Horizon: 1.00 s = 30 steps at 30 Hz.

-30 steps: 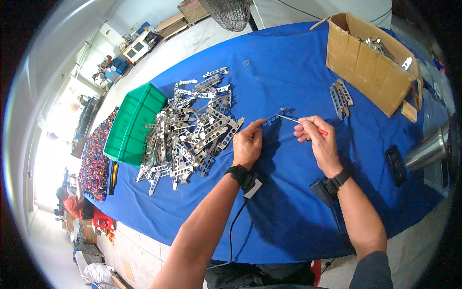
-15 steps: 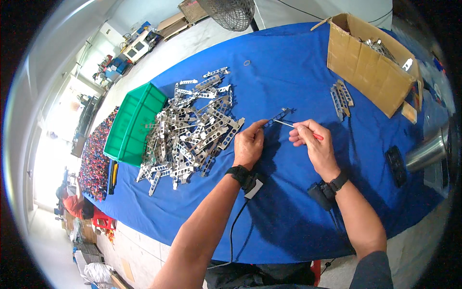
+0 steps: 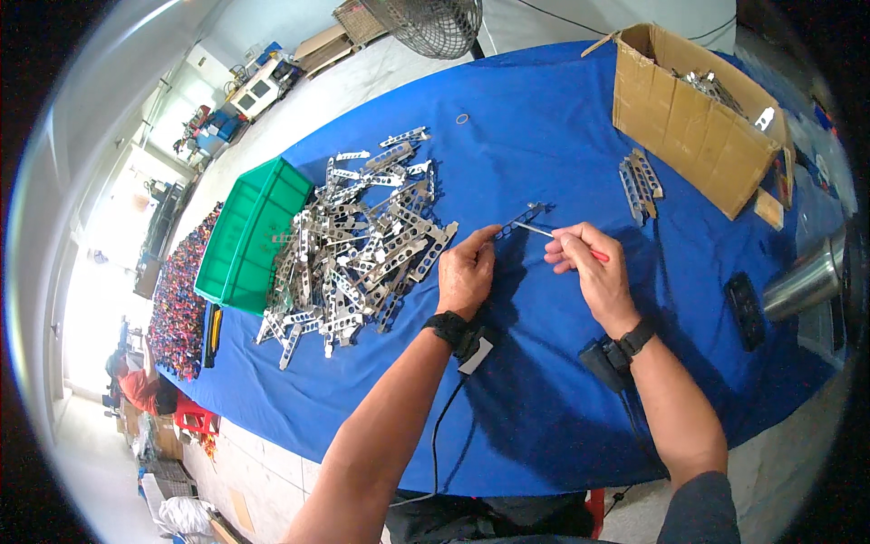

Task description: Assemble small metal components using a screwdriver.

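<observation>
Between thumb and fingers, my left hand pinches one end of a metal strip with round holes, held above the blue cloth. My right hand is closed round the red handle of a thin tool with a long metal shaft. The shaft reaches left to the strip and seems to touch it; the tip is too small to make out. Left of my left hand spreads a loose pile of similar perforated metal strips.
A green plastic bin lies tipped beside the pile. Several strips lie together near an open cardboard box holding more metal parts. A steel cylinder and a black object are at right. A fan stands beyond the table.
The strip in my left hand has turned slightly and now shows more edge-on. Both hands keep their grips and nearly the same places.
</observation>
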{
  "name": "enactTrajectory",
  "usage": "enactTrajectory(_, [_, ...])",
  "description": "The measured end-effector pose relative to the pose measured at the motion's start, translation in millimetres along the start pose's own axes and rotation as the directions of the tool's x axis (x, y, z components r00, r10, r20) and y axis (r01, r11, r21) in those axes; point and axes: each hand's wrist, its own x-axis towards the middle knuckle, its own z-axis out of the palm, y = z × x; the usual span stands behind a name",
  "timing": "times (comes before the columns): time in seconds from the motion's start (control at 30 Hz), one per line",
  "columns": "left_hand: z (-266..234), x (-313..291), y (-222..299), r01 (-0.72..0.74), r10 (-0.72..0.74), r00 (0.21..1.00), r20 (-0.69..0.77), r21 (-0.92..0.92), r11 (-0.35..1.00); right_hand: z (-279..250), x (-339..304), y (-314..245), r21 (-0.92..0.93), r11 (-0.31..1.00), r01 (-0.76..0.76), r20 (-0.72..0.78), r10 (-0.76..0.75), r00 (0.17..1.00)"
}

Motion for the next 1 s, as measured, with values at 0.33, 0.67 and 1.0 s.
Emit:
enactTrajectory(0.33, [1.0, 0.4, 2.2, 0.039, -0.039, 0.999, 0.012, 0.002, 0.999, -5.6, 1.0, 3.7, 0.009, 1.000, -0.005, -0.023, 0.006, 1.000])
enactTrajectory(0.67, [1.3, 0.0, 0.4, 0.026, -0.026, 1.000, 0.007, -0.014, 1.000, -4.4, -0.3, 0.3, -0.031, 1.000, 0.007, -0.014, -0.008, 1.000])
enactTrajectory(1.0, [1.5, 0.1, -4.3, -0.012, 0.012, 1.000, -0.010, -0.035, 0.999, 1.6, -0.3, 1.1, -0.037, 0.999, 0.023, -0.007, -0.024, 1.000])
